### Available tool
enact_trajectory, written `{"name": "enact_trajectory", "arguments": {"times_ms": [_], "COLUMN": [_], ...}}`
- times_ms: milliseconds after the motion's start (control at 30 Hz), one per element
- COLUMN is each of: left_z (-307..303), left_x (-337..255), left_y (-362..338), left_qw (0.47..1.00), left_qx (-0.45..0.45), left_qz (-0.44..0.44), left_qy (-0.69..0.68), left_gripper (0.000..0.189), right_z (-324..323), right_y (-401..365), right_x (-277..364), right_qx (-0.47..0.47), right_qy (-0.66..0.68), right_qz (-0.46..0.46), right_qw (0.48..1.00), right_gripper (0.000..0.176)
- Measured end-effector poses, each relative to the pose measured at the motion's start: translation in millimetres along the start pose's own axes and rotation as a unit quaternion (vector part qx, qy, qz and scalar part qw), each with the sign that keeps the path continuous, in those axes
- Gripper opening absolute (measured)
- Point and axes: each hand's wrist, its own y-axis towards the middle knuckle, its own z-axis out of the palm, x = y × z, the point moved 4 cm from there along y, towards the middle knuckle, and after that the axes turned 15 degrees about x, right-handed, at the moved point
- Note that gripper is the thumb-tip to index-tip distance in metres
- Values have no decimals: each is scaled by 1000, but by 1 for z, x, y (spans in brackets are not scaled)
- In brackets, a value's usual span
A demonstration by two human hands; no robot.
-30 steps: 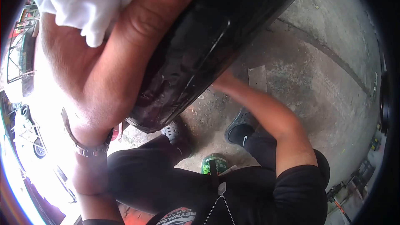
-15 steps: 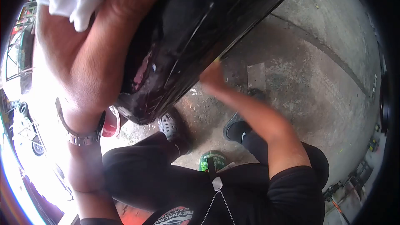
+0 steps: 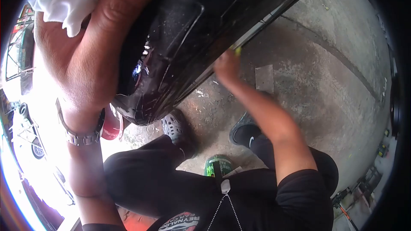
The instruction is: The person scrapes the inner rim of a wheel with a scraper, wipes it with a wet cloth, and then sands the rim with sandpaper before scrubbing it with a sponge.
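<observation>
A large glossy black panel (image 3: 184, 38), like a vehicle body part, slants across the upper middle, its lower end between my knees. Close to the camera, my left hand (image 3: 92, 66) is closed with a soft white cloth (image 3: 68, 0) bunched between thumb and fingers. Its thumb side lies along the panel; the fingertips are out of view. My right hand (image 3: 227, 65) is closed at the panel's lower edge, on the far side from my left hand. A small yellow-green thing (image 3: 238, 51) pokes out of it; most of that is hidden, and the hand is slightly blurred.
A green labelled can (image 3: 218, 164) stands between my legs. Behind my left wrist is a red container (image 3: 112, 125). A flat grey piece (image 3: 264, 78) lies on the stained concrete floor (image 3: 317, 68). Tools (image 3: 342, 205) lie at the lower right, and wheeled items (image 3: 30, 132) stand at the left.
My right hand has moved up and to the right along the panel's edge. The panel has tilted, showing a lighter strip along its edge. My left hand and the cloth have shifted slightly left.
</observation>
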Motion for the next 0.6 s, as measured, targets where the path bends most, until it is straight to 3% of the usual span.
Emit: {"name": "enact_trajectory", "arguments": {"times_ms": [33,100,167,233,300,367,533,600], "left_z": [-1,-2,0,1,1,1,5,4], "left_x": [-1,-1,0,-1,-1,-1,-4,-6], "left_y": [1,1,0,0,1,3,4,8], "left_qw": [1000,1000,1000,1000,1000,1000,999,999], "left_qx": [-2,-4,-1,-1,2,3,6,6], "left_qz": [3,9,10,15,15,22,35,43], "left_qy": [1,0,-3,-1,-3,-4,-13,-19], "left_gripper": [59,60,61,62,63,64,67,68], "right_z": [17,8,-12,-3,19,16,1,0], "right_y": [-11,2,18,17,-16,-13,21,16], "right_x": [29,32,-12,-5,55,66,19,21], "right_qx": [-65,-86,33,57,-20,-45,87,68], "right_qy": [5,62,170,219,210,199,176,133], "right_qz": [-18,1,83,89,33,12,75,10], "right_qw": [998,994,981,970,977,979,978,989], "right_gripper": [27,23,22,21,21,23,29,30]}}
